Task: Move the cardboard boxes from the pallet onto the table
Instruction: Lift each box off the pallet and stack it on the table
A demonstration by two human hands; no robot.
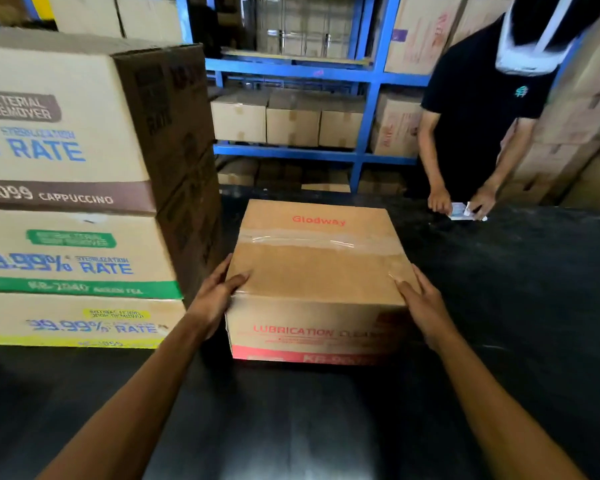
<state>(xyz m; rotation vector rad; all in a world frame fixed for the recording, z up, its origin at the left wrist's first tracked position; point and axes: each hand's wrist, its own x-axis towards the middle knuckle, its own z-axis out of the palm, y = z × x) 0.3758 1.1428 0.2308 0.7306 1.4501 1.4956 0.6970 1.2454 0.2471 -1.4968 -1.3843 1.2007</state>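
Note:
A brown cardboard box [314, 271] with red "Glodway" lettering and clear tape across its top sits on the black table [499, 306]. My left hand [215, 296] holds its near left corner, thumb on the top and fingers down the left side. On the near right corner my right hand [421, 303] grips the same way, thumb on top. To the left on the table stands a stack of three larger printed boxes [70, 202]. No pallet is in view.
Across the table at the right stands a person in a black shirt [482, 116], handling a small white packet [465, 211]. Blue shelving [364, 109] filled with cartons runs behind the table. More cartons are piled at the far right.

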